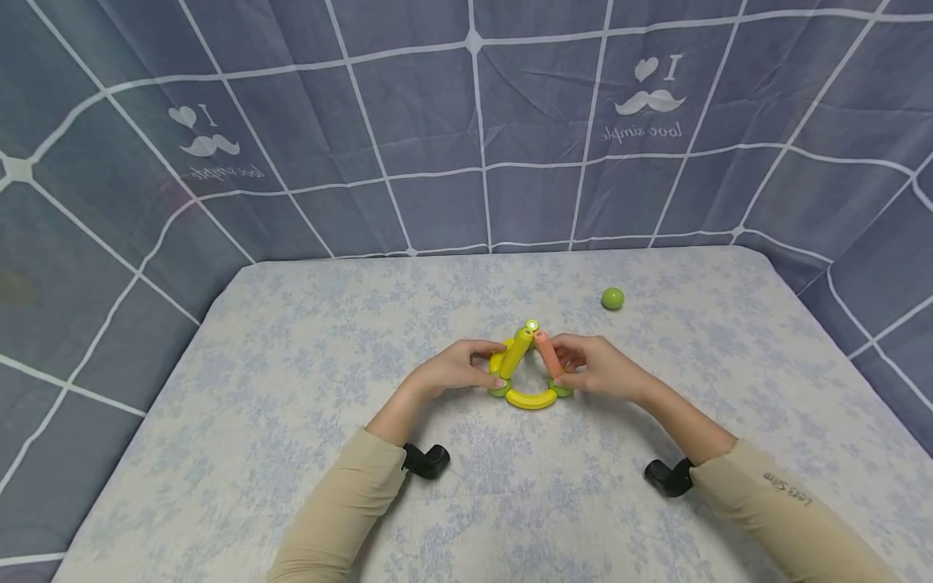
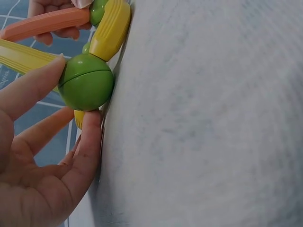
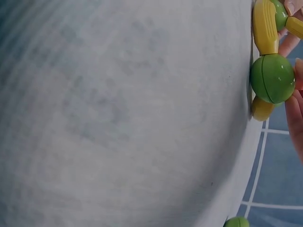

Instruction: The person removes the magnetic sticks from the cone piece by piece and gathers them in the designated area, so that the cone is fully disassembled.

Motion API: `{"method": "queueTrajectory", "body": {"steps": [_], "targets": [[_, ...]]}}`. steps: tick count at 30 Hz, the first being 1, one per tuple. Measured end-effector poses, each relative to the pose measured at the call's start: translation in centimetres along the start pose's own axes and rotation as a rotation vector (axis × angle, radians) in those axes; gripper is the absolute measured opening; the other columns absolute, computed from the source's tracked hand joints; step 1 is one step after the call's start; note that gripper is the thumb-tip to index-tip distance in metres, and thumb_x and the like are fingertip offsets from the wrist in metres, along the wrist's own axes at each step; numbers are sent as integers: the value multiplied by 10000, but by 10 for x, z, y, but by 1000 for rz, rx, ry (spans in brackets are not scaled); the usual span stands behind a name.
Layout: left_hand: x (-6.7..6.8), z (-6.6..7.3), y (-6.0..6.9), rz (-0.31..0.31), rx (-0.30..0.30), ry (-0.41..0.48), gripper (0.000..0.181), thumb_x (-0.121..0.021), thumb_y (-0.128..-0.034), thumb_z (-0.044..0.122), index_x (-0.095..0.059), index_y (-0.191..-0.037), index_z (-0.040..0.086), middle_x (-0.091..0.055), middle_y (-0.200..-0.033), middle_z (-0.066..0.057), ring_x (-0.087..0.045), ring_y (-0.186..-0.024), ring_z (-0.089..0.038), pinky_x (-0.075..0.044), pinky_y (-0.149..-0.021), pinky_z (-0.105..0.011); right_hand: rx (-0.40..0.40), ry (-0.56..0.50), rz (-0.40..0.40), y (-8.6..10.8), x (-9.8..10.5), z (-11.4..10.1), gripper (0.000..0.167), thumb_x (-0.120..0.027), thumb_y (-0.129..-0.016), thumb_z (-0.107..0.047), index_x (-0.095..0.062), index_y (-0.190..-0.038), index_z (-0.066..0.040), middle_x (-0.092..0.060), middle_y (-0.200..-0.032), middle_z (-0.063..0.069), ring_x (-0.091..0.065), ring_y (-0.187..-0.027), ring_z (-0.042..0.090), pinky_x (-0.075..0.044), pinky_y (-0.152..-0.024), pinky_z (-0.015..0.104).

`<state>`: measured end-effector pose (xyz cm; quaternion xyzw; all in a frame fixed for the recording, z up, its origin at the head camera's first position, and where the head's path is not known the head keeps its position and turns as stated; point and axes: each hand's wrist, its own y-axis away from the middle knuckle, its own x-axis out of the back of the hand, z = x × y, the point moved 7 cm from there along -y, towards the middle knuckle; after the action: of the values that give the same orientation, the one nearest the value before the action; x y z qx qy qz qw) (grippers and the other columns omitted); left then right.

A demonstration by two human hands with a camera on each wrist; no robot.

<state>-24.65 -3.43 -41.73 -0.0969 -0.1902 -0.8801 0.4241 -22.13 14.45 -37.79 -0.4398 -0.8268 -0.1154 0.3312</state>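
Observation:
On the table stands a build of straight rods, curved pieces and green balls. A yellow rod [image 1: 516, 355] and an orange rod [image 1: 548, 354] lean together at the top, beside a small yellow-green piece with a pale round end [image 1: 533, 325]. Around the base run yellow curved pieces [image 1: 531, 400] joined by green balls. My left hand [image 1: 457, 366] pinches the left green ball [image 2: 86, 82] between thumb and finger. From the other side, my right hand [image 1: 599, 367] grips the orange rod's lower end, close to the right green ball [image 3: 272, 78]. Its fingers are partly cut off in the right wrist view.
A loose green ball [image 1: 613, 299] lies behind and to the right of the build. The table [image 1: 350, 324] has a pale blue floral cloth. Behind it hangs a blue-grey curtain [image 1: 423, 105] with white lines. Black wrist mounts [image 1: 430, 461] sit on both forearms.

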Motion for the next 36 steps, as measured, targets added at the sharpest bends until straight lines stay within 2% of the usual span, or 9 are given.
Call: {"method": "queueTrajectory", "body": {"steps": [5,8,16,24,36], "targets": [[1,-1,1,27,18,20,596,-760,-765,119,-536,-1316,78,-477,-1289,-153,-499,-1080,-252,-466,-789,-287,17,27,13,1,-1,-4,461,-716,-768,32,-561,-1201,9,-652,-955,83,-613,-855,175,-531,-740,297],[1,-1,1,37,24,22,595,-767,-757,123,-546,-1308,83,-479,-1290,-149,-473,-1112,-246,-462,-804,-286,23,36,29,1,-1,-5,446,-724,-760,25,-566,-1176,1,-650,-945,66,-615,-839,163,-534,-731,288],[2,-7,0,47,84,104,599,-770,-744,98,-555,-1303,99,-461,-1259,-163,-522,-804,-164,-500,-644,-246,44,41,73,3,-1,-3,424,-748,-738,22,-561,-1117,-17,-636,-936,52,-624,-823,167,-537,-718,256],[2,-8,0,50,110,120,603,-776,-739,90,-559,-1302,110,-459,-1263,-150,-523,-789,-159,-504,-633,-242,40,45,88,4,0,-2,412,-758,-734,18,-556,-1091,-24,-629,-935,44,-630,-834,181,-536,-722,249],[0,-8,2,43,137,202,612,-758,-749,27,-541,-1317,97,-425,-1315,-159,-575,-905,-192,-539,-753,-285,84,0,81,4,-1,-2,337,-755,-734,41,-547,-991,-21,-608,-839,-4,-622,-793,156,-537,-712,282]]}}
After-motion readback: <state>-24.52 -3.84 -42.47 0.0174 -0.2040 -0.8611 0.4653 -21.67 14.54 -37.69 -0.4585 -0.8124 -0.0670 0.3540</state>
